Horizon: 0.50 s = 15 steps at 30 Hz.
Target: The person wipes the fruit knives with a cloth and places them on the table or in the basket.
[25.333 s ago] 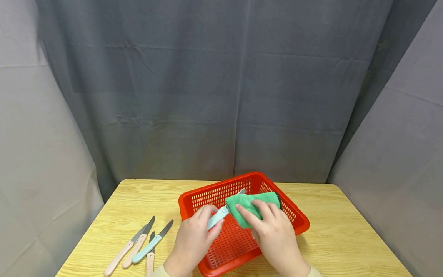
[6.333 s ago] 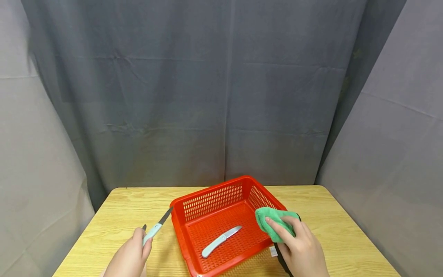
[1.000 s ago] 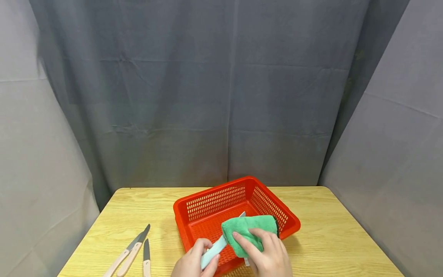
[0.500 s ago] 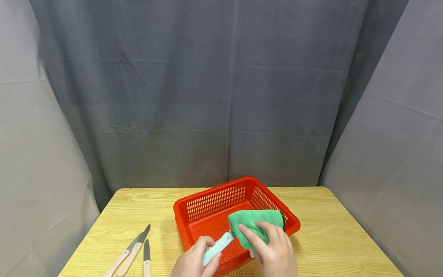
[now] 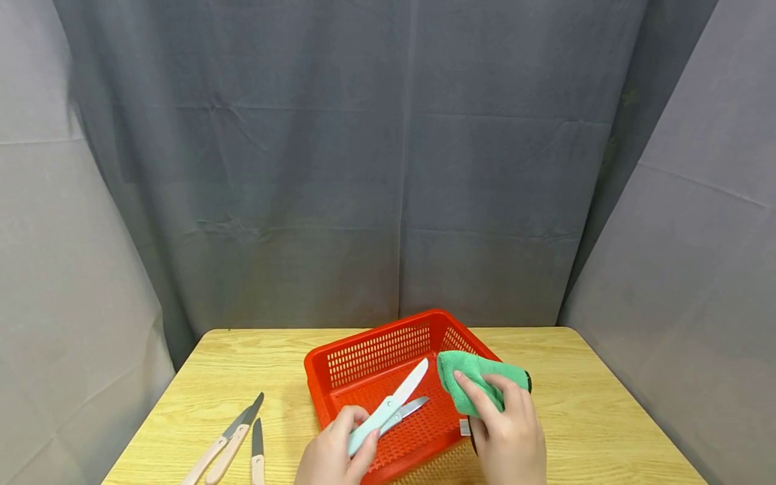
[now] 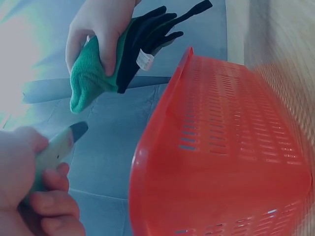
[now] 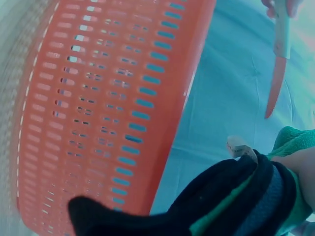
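Note:
My left hand (image 5: 333, 448) grips a knife (image 5: 388, 406) by its light-blue handle, its bare blade pointing up and away above the red basket. Folded in my right hand (image 5: 509, 431) is a green cloth (image 5: 479, 380) with a dark edge and a white tag; it sits right of the blade, apart from it. A second light-blue knife (image 5: 415, 405) lies on the basket floor, partly hidden behind the held one. In the left wrist view the cloth (image 6: 91, 78) hangs across from the knife handle (image 6: 54, 150). The right wrist view shows the blade (image 7: 276, 88) clear of the cloth.
The red perforated basket (image 5: 370, 337) stands angled on the wooden table (image 5: 576, 404). On the left lie three knives with pale beige handles: two crossing (image 5: 225, 448) and one apart (image 5: 257, 451), some handles cut off by the frame. Grey curtains (image 5: 303, 168) enclose the table.
Over the last second the cloth slid off the blade to the right, baring it. Since the oldest frame, a light-blue knife has left the table pile, and one now lies in the basket.

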{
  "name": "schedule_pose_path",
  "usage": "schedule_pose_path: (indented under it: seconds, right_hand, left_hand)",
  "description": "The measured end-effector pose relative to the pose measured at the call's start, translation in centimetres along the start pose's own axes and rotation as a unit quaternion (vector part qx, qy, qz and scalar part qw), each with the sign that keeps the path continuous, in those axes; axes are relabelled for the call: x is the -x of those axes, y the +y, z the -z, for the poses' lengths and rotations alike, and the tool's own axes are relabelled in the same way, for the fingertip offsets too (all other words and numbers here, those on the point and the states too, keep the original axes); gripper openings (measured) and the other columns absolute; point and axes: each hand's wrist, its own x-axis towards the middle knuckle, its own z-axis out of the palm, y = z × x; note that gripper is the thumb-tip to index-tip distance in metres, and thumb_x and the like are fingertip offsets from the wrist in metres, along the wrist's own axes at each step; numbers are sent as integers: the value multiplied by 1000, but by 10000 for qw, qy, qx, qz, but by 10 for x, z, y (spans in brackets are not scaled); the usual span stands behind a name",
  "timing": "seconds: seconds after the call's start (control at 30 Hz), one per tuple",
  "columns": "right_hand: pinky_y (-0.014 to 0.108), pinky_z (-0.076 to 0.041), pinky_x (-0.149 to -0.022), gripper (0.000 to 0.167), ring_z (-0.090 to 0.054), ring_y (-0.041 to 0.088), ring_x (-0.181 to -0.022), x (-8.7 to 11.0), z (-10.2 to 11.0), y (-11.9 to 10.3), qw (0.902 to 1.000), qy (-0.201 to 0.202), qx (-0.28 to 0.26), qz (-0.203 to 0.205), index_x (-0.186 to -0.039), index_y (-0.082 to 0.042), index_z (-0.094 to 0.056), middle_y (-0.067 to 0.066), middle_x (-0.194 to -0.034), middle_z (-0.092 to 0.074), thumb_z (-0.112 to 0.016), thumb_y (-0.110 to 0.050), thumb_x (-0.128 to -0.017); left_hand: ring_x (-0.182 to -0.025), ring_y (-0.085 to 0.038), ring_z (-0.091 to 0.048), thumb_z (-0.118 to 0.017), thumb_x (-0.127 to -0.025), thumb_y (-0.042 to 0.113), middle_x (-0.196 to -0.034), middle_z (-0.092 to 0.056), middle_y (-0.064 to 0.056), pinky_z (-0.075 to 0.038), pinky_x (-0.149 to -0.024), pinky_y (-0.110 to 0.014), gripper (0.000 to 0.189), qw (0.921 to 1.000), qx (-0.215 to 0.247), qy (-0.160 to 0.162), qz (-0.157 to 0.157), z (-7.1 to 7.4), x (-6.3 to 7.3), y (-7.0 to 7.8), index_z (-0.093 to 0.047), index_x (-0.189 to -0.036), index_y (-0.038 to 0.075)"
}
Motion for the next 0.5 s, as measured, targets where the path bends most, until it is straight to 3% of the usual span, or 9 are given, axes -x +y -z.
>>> schedule_pose_path:
  seconds: [0.13, 0.2, 0.37, 0.5]
  right_hand:
    - [48, -48, -73, 56, -59, 35, -89, -1, 0, -1, 9996, 225, -148, 120, -121, -26, -76, 18, -108, -62, -71, 0, -71]
    - [48, -47, -69, 46, -59, 34, -86, -1, -2, -4, 9984, 421, -213, 308, -119, -25, -77, 18, -107, -63, -62, -6, -81]
    - [44, -47, -61, 40, -58, 30, -82, 1, -6, -17, 9955, 617, -224, 690, -116, -26, -78, 15, -105, -65, -40, -25, -105]
    - [40, -47, -63, 40, -57, 28, -80, 4, -8, -25, 9932, 565, -278, 974, -115, -26, -78, 13, -104, -64, -39, -33, -110]
  left_hand:
    - [-53, 5, -33, -70, -96, 22, -67, -43, 17, -33, -50, -18, 11, 9974, 168, -357, 610, 6, -2, 3, -62, -103, 18]
    - [-52, 4, -33, -65, -100, 22, -66, -44, 16, -34, -51, -19, 7, 9940, 350, -616, 827, 8, -3, 4, -62, -103, 17]
    - [-50, 3, -32, -54, -107, 23, -65, -46, 15, -35, -50, -20, 12, 9838, 861, -1089, 1135, 10, -5, 4, -62, -104, 14]
    - [-49, 4, -38, -47, -110, 20, -61, -46, 14, -39, -51, -20, 20, 9744, 1418, -1213, 1253, 9, -3, 2, -62, -102, 11]
